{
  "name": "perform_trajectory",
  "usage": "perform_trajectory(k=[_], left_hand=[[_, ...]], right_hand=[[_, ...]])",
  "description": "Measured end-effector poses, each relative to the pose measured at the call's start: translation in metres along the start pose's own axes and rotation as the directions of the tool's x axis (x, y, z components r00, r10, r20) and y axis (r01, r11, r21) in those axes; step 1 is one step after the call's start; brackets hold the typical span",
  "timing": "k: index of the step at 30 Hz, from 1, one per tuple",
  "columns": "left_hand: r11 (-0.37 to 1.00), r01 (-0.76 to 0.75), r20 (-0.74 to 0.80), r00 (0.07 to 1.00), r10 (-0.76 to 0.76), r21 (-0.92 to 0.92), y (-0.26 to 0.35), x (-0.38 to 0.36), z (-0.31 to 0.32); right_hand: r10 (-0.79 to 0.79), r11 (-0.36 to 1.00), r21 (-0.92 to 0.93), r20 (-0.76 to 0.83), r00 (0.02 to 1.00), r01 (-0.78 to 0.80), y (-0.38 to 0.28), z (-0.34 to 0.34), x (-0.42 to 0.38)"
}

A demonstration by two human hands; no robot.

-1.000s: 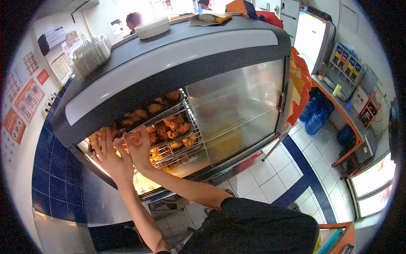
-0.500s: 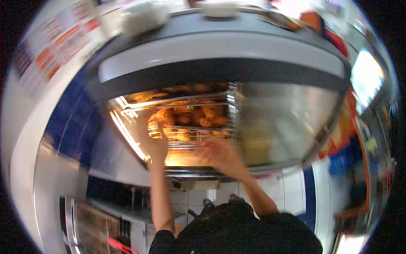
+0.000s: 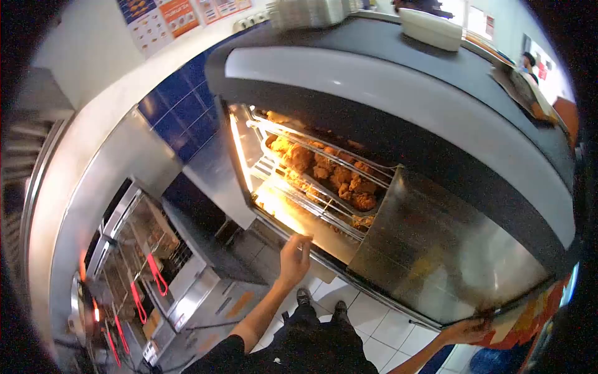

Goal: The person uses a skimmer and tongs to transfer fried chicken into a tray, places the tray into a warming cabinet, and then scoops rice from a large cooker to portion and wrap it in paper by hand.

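Observation:
A lit warming cabinet (image 3: 398, 75) holds trays of fried chicken (image 3: 336, 177) on wire racks, seen through its uncovered left half. A sliding panel (image 3: 430, 237) covers the right half. My left hand (image 3: 295, 258) is just below the cabinet's lower edge, fingers curled together; whether anything is between them is too small to tell. At the cabinet's lower right corner, my right hand (image 3: 466, 330) reaches to the edge near the panel's end, its fingertips dark and hard to make out.
Fryers (image 3: 140, 262) with red-handled baskets stand at the left. On the cabinet's top are a white container (image 3: 431, 28) and stacked containers (image 3: 308, 11). White floor tiles (image 3: 339, 296) lie below, and a person (image 3: 529, 61) is far off at the upper right.
The view has turned toward the left, bringing the fryers in. My left hand has left the cabinet's opening for its lower edge. My right hand has moved far right, to the cabinet's corner.

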State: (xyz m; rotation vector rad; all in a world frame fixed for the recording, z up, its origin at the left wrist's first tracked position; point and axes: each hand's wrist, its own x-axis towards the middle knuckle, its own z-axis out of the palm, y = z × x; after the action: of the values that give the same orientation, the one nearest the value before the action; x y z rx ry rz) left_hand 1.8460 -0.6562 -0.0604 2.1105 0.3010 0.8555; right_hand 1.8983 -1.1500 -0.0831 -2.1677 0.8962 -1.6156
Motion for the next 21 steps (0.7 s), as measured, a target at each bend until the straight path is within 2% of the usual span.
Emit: perform_trajectory(k=[1, 2, 3, 4, 5, 6, 7, 8, 9, 11, 12, 14, 15, 16, 17, 19, 21], left_hand=[[0.985, 0.137, 0.130, 0.980, -0.150, 0.102, -0.029, -0.045, -0.001], [0.940, 0.266, 0.231, 0.921, -0.313, 0.214, -0.056, -0.095, -0.007], [0.824, 0.424, 0.404, 0.725, -0.557, 0.376, -0.096, -0.155, -0.020], [0.792, 0.374, 0.535, 0.590, -0.605, 0.483, -0.161, -0.237, -0.038], [0.639, 0.443, 0.467, 0.442, -0.766, 0.629, -0.185, -0.308, -0.065], [0.381, 0.543, 0.216, 0.344, -0.914, 0.748, -0.189, -0.376, -0.098], [0.080, 0.625, -0.080, 0.223, -0.971, 0.776, -0.180, -0.440, -0.127], [-0.146, 0.670, -0.273, 0.087, -0.958, 0.728, -0.169, -0.495, -0.147], [-0.318, 0.699, -0.330, -0.123, -0.936, 0.640, -0.151, -0.523, -0.163], [-0.217, 0.789, -0.132, -0.172, -0.976, 0.574, -0.139, -0.601, -0.174], [-0.234, 0.812, -0.137, -0.190, -0.972, 0.534, -0.115, -0.600, -0.165], [-0.368, 0.887, 0.044, -0.395, -0.918, 0.279, -0.054, -0.553, -0.159], [-0.399, 0.884, 0.135, -0.438, -0.889, 0.242, -0.069, -0.574, -0.133], [-0.444, 0.873, 0.269, -0.386, -0.882, -0.203, -0.073, -0.600, -0.112], [-0.431, 0.824, 0.344, -0.310, -0.886, -0.368, -0.080, -0.615, -0.090], [-0.368, 0.805, 0.378, -0.195, -0.905, -0.465, -0.088, -0.620, -0.066], [-0.332, 0.763, 0.355, -0.144, -0.924, -0.555, -0.097, -0.633, -0.066]], right_hand=[[-0.018, 0.999, 0.028, 0.028, 0.999, 0.017, -0.001, 0.004, -0.001], [-0.081, 0.997, -0.008, 0.005, 0.997, 0.081, -0.011, 0.004, -0.004], [-0.149, 0.988, -0.032, -0.012, 0.989, 0.149, -0.023, 0.008, -0.009], [-0.187, 0.982, -0.015, -0.011, 0.982, 0.186, -0.034, 0.012, -0.017], [-0.208, 0.977, 0.041, 0.000, 0.978, 0.208, -0.044, 0.017, -0.026], [-0.229, 0.969, 0.100, 0.012, 0.973, 0.227, -0.054, 0.020, -0.033], [-0.266, 0.947, 0.195, 0.034, 0.963, 0.255, -0.064, 0.026, -0.041], [-0.295, 0.920, 0.292, 0.074, 0.953, 0.262, -0.076, 0.029, -0.049], [-0.327, 0.887, 0.378, 0.112, 0.938, 0.264, -0.088, 0.031, -0.056], [-0.379, 0.828, 0.505, 0.180, 0.908, 0.245, -0.106, 0.032, -0.073], [-0.396, 0.804, 0.549, 0.205, 0.895, 0.229, -0.113, 0.031, -0.083], [-0.420, 0.763, 0.616, 0.239, 0.875, 0.198, -0.131, 0.024, -0.101], [-0.439, 0.742, 0.646, 0.261, 0.860, 0.183, -0.145, 0.025, -0.108], [-0.449, 0.721, 0.674, 0.279, 0.849, 0.160, -0.154, 0.021, -0.117], [-0.455, 0.701, 0.701, 0.297, 0.840, 0.132, -0.161, 0.017, -0.127], [-0.489, 0.650, 0.754, 0.326, 0.809, 0.089, -0.189, 0.001, -0.146], [-0.541, 0.580, 0.813, 0.344, 0.767, 0.044, -0.228, -0.018, -0.165]])
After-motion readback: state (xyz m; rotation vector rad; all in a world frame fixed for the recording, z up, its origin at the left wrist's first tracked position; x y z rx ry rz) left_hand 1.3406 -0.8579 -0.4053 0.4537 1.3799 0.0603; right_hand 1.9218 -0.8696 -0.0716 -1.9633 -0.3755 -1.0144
